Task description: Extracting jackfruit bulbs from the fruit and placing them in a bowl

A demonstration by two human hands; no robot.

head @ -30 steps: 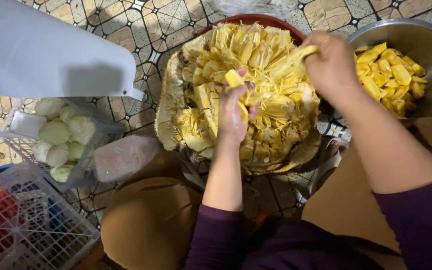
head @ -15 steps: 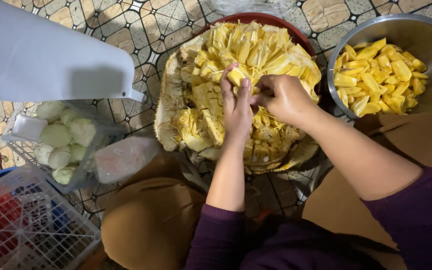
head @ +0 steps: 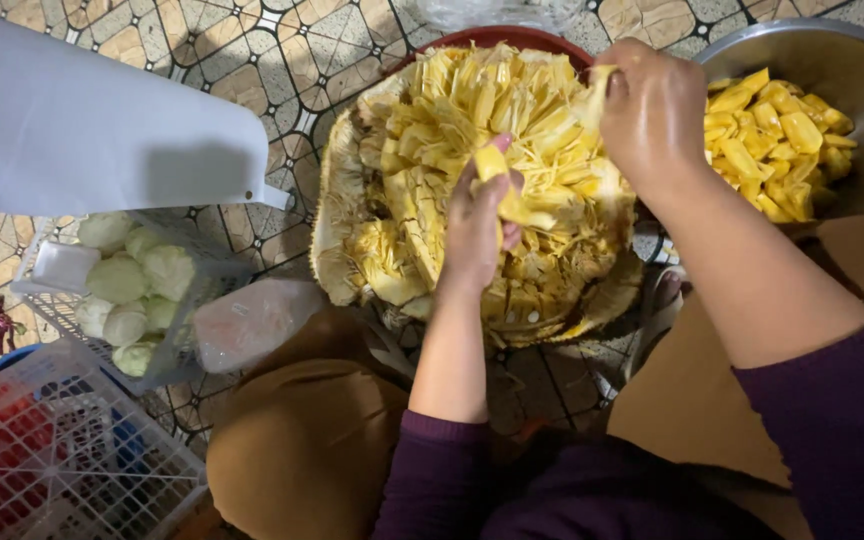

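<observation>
A large opened jackfruit (head: 422, 170) with yellow flesh and pale fibres lies in a red basin (head: 512, 38) on the tiled floor. My left hand (head: 477, 225) rests on its middle and grips a yellow pod (head: 497, 170) between fingers and thumb. My right hand (head: 652, 110) is at the fruit's upper right edge, closed on a strip of pale yellow fibre (head: 592, 95). Beside it stands a metal bowl (head: 842, 60) holding several peeled yellow pods (head: 777, 140).
A white plastic basket (head: 72, 300) at the left holds several pale round seeds. A white crate (head: 52, 460) with red contents sits at the lower left. A white flat object (head: 82, 120) covers the upper left. My knees in brown cloth frame the fruit.
My right hand has moved from the fruit's middle up to its right edge, pulling fibre away. My left hand has stayed on the fruit with the pod.
</observation>
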